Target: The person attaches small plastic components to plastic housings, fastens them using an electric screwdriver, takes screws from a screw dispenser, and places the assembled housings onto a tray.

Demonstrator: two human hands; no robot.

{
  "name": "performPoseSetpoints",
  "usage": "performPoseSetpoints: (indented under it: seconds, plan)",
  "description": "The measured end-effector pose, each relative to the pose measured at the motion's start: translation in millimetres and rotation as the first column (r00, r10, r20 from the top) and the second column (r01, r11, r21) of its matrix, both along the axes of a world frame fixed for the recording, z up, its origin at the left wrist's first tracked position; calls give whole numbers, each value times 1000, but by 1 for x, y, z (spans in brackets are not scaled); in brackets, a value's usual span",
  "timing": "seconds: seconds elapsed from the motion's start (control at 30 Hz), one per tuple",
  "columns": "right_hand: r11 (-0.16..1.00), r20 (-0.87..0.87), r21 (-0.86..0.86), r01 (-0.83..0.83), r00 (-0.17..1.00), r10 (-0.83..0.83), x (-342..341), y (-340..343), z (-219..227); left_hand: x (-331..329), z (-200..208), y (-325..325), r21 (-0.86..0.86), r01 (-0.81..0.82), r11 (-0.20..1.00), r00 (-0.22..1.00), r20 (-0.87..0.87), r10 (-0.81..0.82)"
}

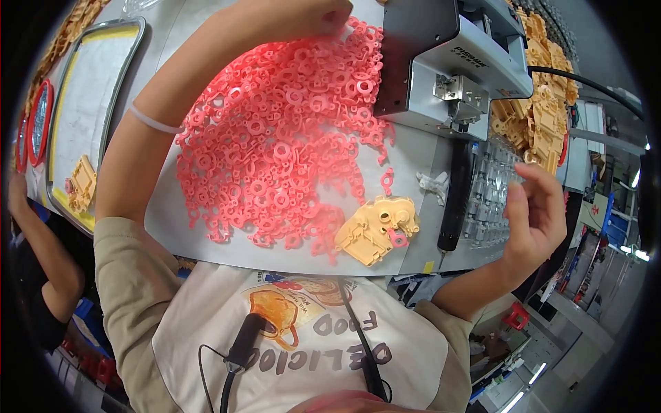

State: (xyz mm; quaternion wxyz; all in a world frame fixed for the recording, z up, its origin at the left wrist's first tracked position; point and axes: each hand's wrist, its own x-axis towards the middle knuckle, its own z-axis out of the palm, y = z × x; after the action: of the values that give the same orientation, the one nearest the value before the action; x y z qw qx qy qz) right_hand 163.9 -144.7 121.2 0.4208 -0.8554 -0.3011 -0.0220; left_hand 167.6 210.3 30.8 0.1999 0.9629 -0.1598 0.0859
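Note:
My left hand (322, 19) reaches across to the far edge of a broad pile of small pink ring-shaped plastic parts (275, 148). Its fingers are curled in, the top is cut off by the picture's edge, and anything inside is hidden. On the near right of the table lies a beige molded plastic housing (365, 234), with one pink part (398, 239) set on it. My right hand (533, 217) hovers past the clear plastic pieces, thumb and bent fingers apart, with nothing visible in it. Between that hand and the housing lies a black electric screwdriver (458, 199).
A grey and black benchtop machine (441, 76) stands at the far right. Clear plastic pieces (490, 193) lie beside the screwdriver, and beige housings (544, 82) are heaped behind. On the left are a yellow-edged tray (103, 69), another beige housing (84, 182) and a co-worker's arm (45, 244).

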Motion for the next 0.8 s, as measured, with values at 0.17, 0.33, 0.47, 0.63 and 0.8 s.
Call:
performPoseSetpoints:
  seconds: [0.17,0.33,0.47,0.63,0.8]
  plan:
    - [999,-37,46,24,999,-22,-7,-3,-15,10,0,-11,73,-124,990,970,-200,137]
    - [996,-41,90,-17,999,21,-9,-3,-25,24,-18,-13,135,-38,990,999,5,37]
    - [994,-87,112,5,996,5,-11,-8,-28,17,-15,-9,12,192,981,930,318,-186]
    - [995,-109,98,18,994,-7,-12,-11,-30,16,-19,-7,-37,214,976,923,336,-189]
    - [994,-134,106,25,991,-11,-13,-12,-32,29,-28,-8,149,82,985,995,39,-89]
